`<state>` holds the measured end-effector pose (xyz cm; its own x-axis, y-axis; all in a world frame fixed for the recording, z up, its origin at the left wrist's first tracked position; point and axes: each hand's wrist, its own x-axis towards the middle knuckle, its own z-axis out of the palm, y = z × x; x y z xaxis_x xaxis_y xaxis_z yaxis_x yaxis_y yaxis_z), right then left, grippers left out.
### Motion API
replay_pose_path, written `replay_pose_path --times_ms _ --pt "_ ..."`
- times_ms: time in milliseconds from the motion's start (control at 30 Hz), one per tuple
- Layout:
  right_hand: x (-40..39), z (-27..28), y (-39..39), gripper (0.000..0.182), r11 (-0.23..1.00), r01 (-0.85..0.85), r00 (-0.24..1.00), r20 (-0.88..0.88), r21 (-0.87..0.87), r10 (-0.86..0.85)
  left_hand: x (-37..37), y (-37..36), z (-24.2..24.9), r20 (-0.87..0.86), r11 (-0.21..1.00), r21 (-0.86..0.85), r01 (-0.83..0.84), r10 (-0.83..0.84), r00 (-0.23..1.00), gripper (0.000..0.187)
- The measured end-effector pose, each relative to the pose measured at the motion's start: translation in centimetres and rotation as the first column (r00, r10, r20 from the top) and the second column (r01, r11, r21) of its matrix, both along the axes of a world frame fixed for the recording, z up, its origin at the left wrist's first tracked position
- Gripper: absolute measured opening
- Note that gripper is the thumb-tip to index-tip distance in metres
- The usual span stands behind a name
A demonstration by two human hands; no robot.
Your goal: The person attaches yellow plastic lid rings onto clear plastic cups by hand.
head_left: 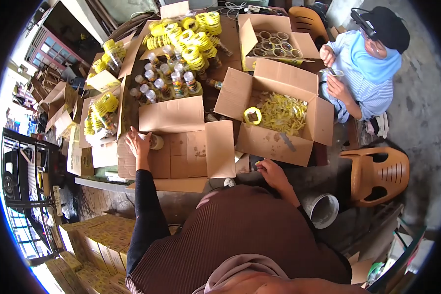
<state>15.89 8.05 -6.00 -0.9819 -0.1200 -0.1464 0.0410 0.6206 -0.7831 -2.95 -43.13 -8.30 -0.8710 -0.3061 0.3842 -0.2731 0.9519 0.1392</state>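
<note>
Since the surface (103,184) is crowded, a forearm nudge could, I judge, shift the open carton (219,149) at the frame's centre-left, or jolt the box of yellow scraps (287,78) right of it. Inside the carton's left side sits the jar (156,142), which my left hand (138,142), fingers spread apart, could knock over if the thumb beside it pushed sideways. My right hand (274,175), lower centre, has its fingertips pinched on what seems a small yellowish piece (258,163), easily dropped if they loosened.
</note>
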Motion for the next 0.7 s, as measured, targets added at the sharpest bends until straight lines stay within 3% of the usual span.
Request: replay_pose_path --times_ms 67,167,267,400,533,600,700 --pt "-0.1 0.6 0.6 0.017 1.000 -0.009 0.998 0.056 0.027 0.007 -1.3 1.2 1.3 0.035 0.999 0.027 0.040 -0.041 0.999 0.079" --pt "-1.0 -0.4 2.5 0.019 0.999 -0.043 0.999 0.027 0.003 0.043 -3.5 4.9 3.7 -0.105 0.943 -0.034 0.330 -0.332 0.937 0.047" --pt "-2.1 0.1 4.4 0.018 0.998 -0.051 0.999 -0.008 -0.035 0.051 -6.7 10.0 3.9 -0.169 0.876 -0.033 0.481 -0.479 0.861 0.039" --pt "-2.6 0.3 7.0 0.015 0.999 -0.028 0.999 -0.035 0.019 0.028 -10.3 17.8 4.1 -0.195 0.754 0.103 0.649 -0.625 0.756 0.035" --pt "-2.1 0.8 9.4 0.014 0.999 0.006 0.998 -0.058 0.044 -0.004 -15.1 22.2 0.2 -0.120 0.676 0.192 0.712 -0.704 0.700 0.032" --pt "-0.9 1.3 10.3 0.015 0.999 0.033 0.999 -0.045 0.036 -0.031 -19.1 22.2 -5.3 0.017 0.626 0.368 0.687 -0.744 0.668 0.041" --pt "1.2 1.9 11.2 0.014 0.981 0.163 0.986 -0.002 0.109 -0.164 -20.5 24.2 -6.8 0.223 0.649 0.402 0.646 -0.754 0.618 0.041"
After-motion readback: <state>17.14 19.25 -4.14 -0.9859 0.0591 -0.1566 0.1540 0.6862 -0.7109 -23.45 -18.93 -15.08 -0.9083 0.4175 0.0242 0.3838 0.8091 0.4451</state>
